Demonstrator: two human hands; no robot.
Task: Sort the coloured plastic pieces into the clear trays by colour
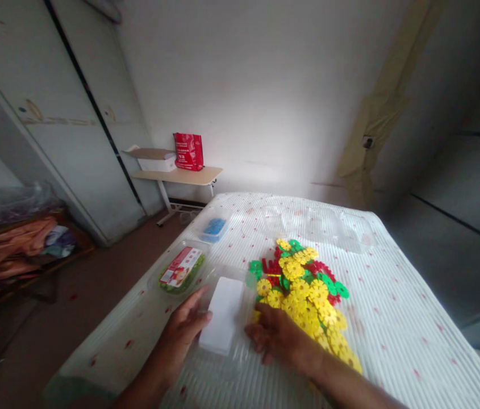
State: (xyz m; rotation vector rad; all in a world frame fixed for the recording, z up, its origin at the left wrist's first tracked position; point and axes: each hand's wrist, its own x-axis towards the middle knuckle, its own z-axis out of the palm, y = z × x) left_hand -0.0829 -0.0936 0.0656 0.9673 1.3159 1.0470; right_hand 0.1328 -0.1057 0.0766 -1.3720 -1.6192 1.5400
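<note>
Hands low in the frame, forearms cut off by the bottom edge. Left hand (186, 326) flat, fingers spread, touching the left edge of a clear plastic container (240, 341) bearing a white card (222, 315); nothing gripped. Right hand (277, 338) knuckles-up at the container's right side, fingers curled loosely, fingertips hidden, grasp impossible to tell. Just right: heap of yellow, red and green snowflake discs (308, 289). Farther up: lidded tub with red label (180, 271), blue-filled tub (214, 227), faint clear trays (320, 224), hard to make out.
</note>
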